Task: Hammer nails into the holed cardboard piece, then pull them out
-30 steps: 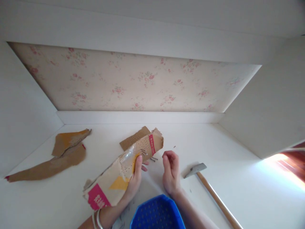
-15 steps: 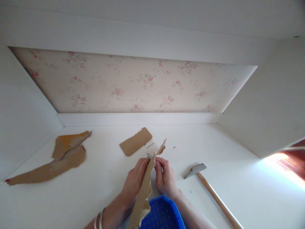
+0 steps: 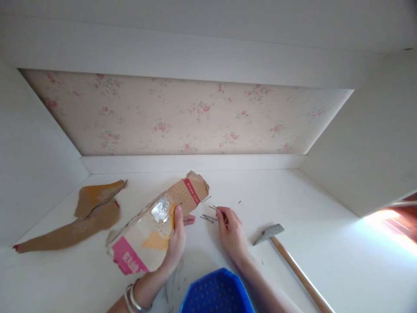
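My left hand (image 3: pixel 177 239) grips a torn cardboard piece (image 3: pixel 146 226), thumb on top and fingers beneath. Its printed face shows, with pink and red bands, orange patches, shiny clear tape and rows of small holes. My right hand (image 3: pixel 231 232) is closed in a pinch on a thin nail (image 3: pixel 212 207) just above the white surface. Several loose nails (image 3: pixel 207 218) lie between the two hands. Closest to me, a blue perforated basket (image 3: pixel 216 289) stands between my forearms.
A hammer (image 3: pixel 272 232) with a wooden handle lies to the right. Torn brown cardboard (image 3: pixel 68 237) rests on the left. White panels enclose the surface (image 3: pixel 276 191) on both sides, and a flowered wall panel (image 3: pixel 195 117) is at the back.
My left hand has moved left and turned the cardboard from edge-on to printed face up, over the smaller holed piece. My right hand has come off the cardboard and pinches a nail.
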Motion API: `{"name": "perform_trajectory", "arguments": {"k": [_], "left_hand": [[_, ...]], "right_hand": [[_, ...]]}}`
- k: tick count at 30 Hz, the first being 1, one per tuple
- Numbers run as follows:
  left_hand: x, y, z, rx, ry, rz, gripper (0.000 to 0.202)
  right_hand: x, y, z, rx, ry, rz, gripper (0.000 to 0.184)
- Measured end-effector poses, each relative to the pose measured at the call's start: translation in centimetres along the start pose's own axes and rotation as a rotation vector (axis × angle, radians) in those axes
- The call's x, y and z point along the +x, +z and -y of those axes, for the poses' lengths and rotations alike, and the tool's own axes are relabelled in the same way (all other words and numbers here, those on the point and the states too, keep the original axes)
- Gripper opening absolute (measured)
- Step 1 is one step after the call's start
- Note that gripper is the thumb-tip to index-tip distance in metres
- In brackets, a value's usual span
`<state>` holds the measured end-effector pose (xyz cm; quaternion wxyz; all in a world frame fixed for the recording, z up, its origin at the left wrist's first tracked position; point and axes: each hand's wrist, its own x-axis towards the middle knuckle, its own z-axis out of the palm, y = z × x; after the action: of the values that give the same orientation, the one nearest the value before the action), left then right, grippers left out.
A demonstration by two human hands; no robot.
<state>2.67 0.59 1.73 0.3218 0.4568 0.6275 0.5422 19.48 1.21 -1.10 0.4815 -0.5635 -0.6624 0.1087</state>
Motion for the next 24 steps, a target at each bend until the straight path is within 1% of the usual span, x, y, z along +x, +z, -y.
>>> {"name": "perform_trajectory", "arguments": {"k": [2, 5, 9, 13, 17, 20, 24], "left_hand": [[0.1, 0.1, -0.3, -0.011, -0.074, 0.055, 0.076], [0.0, 0.1, -0.6, 0.040, -0.114, 0.137, 0.076], [-0.4, -0.2, -0.9, 0.072, -0.153, 0.197, 0.076], [-0.7, -0.3, -1.0, 0.099, -0.206, 0.273, 0.075], [-0.6, -0.3, -0.9, 0.112, -0.237, 0.321, 0.074], [-0.5, -0.2, -0.9, 0.123, -0.215, 0.315, 0.073], [-0.4, -0.1, -0.6, 0.186, -0.195, 0.263, 0.074]], "right_hand": [[0.2, 0.0, 0.1, -0.038, -0.033, 0.084, 0.018], [0.2, 0.0, 0.2, -0.094, -0.070, 0.182, 0.021], [0.0, 0.0, 0.4, -0.153, -0.063, 0.249, 0.026], [0.0, 0.0, 0.5, -0.178, -0.043, 0.265, 0.030], [0.0, 0.1, 0.7, -0.173, -0.042, 0.269, 0.026], [-0.1, 0.1, 0.8, -0.162, -0.020, 0.229, 0.022], [-0.3, -0.3, 1.2, -0.122, 0.016, 0.151, 0.020]]}}
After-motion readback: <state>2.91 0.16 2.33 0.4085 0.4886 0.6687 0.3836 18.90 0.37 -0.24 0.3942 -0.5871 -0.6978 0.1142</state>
